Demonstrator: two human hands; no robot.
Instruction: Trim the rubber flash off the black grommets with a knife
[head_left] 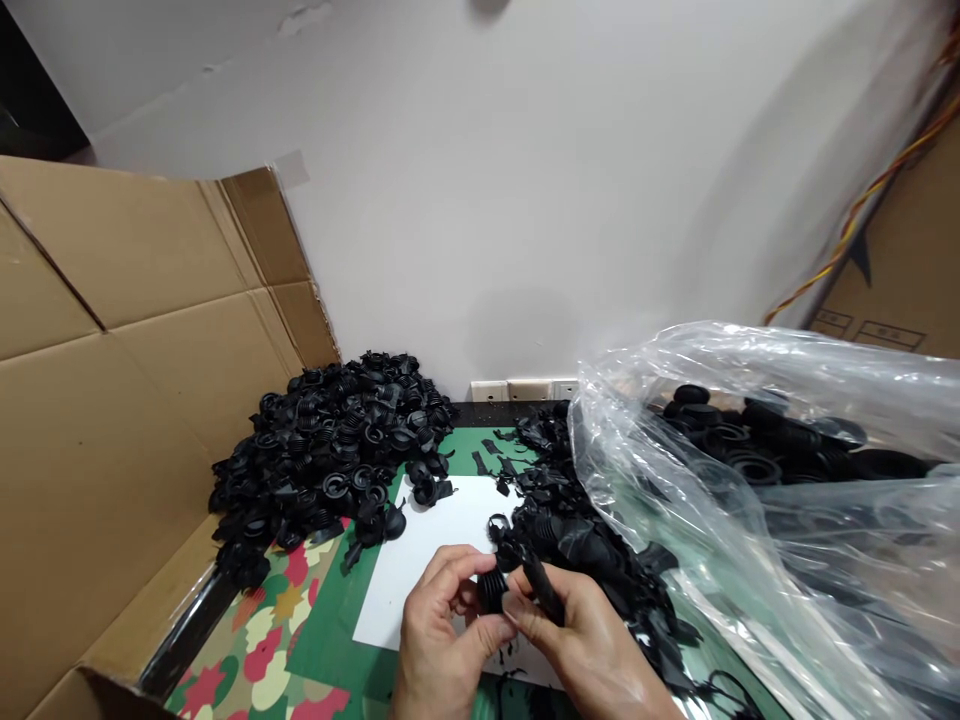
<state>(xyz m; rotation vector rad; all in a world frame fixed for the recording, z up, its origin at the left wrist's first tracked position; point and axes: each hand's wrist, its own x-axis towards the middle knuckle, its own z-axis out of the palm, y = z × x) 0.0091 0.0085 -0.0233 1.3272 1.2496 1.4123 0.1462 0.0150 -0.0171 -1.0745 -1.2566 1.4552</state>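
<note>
My left hand (446,630) pinches a small black ribbed rubber bellows (491,590) between thumb and fingers, above a white sheet of paper (420,560). From the right, my right hand (592,640) closes around a slim black tool (541,588); its exact kind and its working end cannot be made out. The right thumb and fingertips touch the side of the bellows. Small black scraps lie on the paper below both hands. Just beyond my right hand is a heap of black rubber trimmings (577,535).
Black ribbed rubber parts (322,450) form a big pile at left, beside an open cardboard box (150,400). At right, a clear plastic bag (825,540) holds more black rubber parts. Under the paper lies a green mat (330,640). Sockets (529,391) line the wall's foot.
</note>
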